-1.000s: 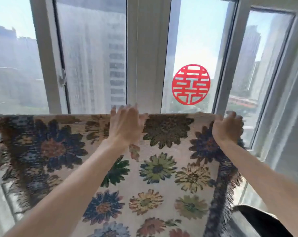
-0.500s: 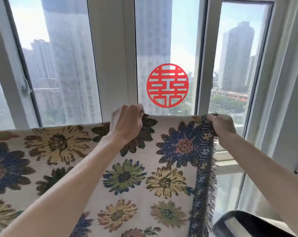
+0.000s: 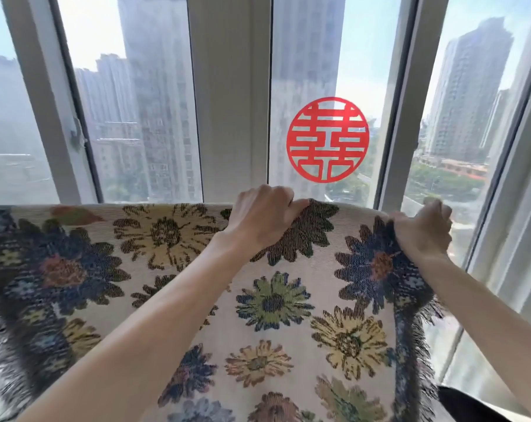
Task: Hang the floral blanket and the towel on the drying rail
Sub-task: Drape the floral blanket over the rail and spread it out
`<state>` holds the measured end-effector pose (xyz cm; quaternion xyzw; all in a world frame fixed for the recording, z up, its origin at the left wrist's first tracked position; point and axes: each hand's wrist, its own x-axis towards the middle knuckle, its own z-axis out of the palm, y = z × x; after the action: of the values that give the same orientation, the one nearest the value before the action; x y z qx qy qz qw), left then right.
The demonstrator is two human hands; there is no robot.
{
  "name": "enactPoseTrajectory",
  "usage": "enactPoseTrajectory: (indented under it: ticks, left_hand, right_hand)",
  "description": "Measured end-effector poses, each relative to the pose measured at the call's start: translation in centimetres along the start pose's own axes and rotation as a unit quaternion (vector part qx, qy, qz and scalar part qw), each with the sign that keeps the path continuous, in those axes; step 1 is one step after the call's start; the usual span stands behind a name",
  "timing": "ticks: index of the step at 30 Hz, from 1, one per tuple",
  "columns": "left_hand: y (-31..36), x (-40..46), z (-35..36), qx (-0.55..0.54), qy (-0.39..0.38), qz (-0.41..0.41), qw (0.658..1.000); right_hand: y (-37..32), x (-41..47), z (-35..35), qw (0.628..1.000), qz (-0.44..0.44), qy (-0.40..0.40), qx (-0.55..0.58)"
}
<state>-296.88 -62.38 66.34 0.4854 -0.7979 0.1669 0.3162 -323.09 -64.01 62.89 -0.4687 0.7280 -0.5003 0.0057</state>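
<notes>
The floral blanket (image 3: pixel 288 306), cream with dark, yellow and green flowers and a dark fringed border, hangs spread across the lower view with its top fold running level in front of the window. The drying rail under that fold is hidden by the cloth. My left hand (image 3: pixel 264 214) pinches the top fold near the middle. My right hand (image 3: pixel 422 229) grips the fold at the blanket's fringed right edge. No towel is in view.
White window frames (image 3: pixel 227 102) stand right behind the blanket, with a round red paper cutout (image 3: pixel 328 138) stuck on the glass. A window handle (image 3: pixel 75 135) sits at the left. A dark object (image 3: pixel 471 403) lies at the bottom right.
My left hand went from resting flat over the top fold to pinching it. My right hand closed on the blanket's right edge. The view shifted sideways along the window.
</notes>
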Motion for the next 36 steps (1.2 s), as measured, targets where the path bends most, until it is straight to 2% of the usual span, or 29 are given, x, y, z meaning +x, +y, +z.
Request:
enactPoseTrajectory:
  ticks: [4,7,10,15,17,21,26,30,36]
  left_hand:
    - [-1.7,-1.4,-1.1,-0.001,0.005,-0.028,1.0]
    - [-3.1,-3.4,-2.2,0.001,0.003,-0.043,0.999]
    - [-5.5,-6.3,-3.5,0.06,0.016,-0.068,0.996]
    - [-10.7,-14.7,-7.3,0.133,0.122,-0.142,0.973]
    - [-13.6,-19.6,-9.5,0.173,0.127,-0.193,0.957]
    - [-18.2,-29.6,-13.3,0.186,0.075,-0.328,0.923]
    - [-22.1,-43.4,-18.5,0.222,-0.06,-0.494,0.839]
    - [-24.7,-54.5,-23.0,0.231,-0.084,-0.59,0.769]
    - [-27.7,-66.6,-27.9,0.21,-0.11,-0.669,0.705]
  right_hand:
    - [-5.9,-4.0,1.7,0.977,-0.201,-0.043,0.051]
    - [-9.5,-7.7,3.7,0.949,-0.293,-0.084,0.081]
    - [-12.1,-12.0,5.8,0.917,-0.382,-0.073,0.083]
    - [-16.4,-19.8,9.2,0.825,-0.546,-0.08,0.121]
    - [-18.6,-23.7,10.7,0.783,-0.595,-0.093,0.155]
    - [-22.0,-31.4,13.5,0.746,-0.615,-0.189,0.172]
    - [-25.9,-44.0,16.7,0.683,-0.646,-0.309,0.142]
    - [-28.8,-56.5,18.8,0.611,-0.666,-0.404,0.142]
    - [-32.4,-72.7,21.9,0.532,-0.661,-0.511,0.141]
